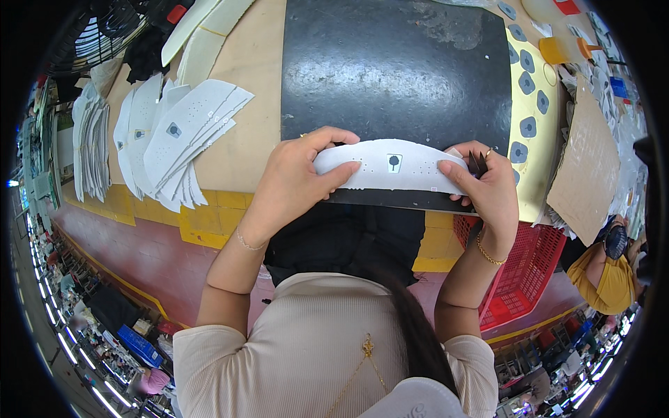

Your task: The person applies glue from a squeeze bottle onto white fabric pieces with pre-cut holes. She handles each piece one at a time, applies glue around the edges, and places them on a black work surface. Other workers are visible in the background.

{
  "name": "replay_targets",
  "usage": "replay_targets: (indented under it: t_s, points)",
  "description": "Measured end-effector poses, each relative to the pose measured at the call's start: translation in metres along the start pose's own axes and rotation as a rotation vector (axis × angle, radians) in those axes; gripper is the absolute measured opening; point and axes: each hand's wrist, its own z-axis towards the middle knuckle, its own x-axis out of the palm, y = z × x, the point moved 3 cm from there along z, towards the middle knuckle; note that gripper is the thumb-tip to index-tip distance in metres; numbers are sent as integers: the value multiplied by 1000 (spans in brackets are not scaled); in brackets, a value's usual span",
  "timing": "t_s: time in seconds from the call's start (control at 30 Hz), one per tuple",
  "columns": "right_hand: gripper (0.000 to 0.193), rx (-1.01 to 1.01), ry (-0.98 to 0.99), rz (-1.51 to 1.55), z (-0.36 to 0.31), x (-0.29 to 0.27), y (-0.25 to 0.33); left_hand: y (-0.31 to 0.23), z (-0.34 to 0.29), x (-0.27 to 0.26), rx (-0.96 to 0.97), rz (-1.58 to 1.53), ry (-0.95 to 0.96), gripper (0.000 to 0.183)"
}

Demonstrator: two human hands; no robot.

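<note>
A white curved panel point(376, 166) with rows of tiny holes is stretched between my two hands over the near edge of a black mat point(390, 83). At its middle sits a small pale patch point(394, 163) with a dark tree-like shape. My left hand point(300, 171) pinches the left end, thumb on top and fingers behind. On the right end, my right hand point(491, 184) grips with its thumb in front. A small dark pointed tool point(477, 164) sticks up between the right fingers; its kind is not clear.
Fanned stacks of similar white panels point(178, 139) lie left. A yellow sheet point(533, 177) with several dark patches point(527, 127) borders the mat's right, near brown cardboard point(585, 157) and an orange-filled bottle point(564, 50). A red basket point(519, 279) stands below; a fan point(94, 35) is far left.
</note>
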Motion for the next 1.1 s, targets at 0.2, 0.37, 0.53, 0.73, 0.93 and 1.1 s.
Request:
replay_targets:
  t_s: [0.2,0.37,0.53,0.73,0.93,1.1]
  points:
    - [20,3,8,9,0,0,0,0,0,0,-11,-18,0,27]
    - [20,4,7,7,0,0,0,1,1,0,-10,-18,-5,26]
    - [20,4,2,6,0,1,0,-1,1,0,-17,-7,-6,26]
    - [19,14,-1,12,0,1,0,-1,1,0,-25,-7,-7,26]
    - [18,-19,-27,-1,-1,4,2,2,-1,3,161,142,-70,26]
    - [16,-149,-146,-217,-5,10,4,-6,-6,6,212,324,-121,27]
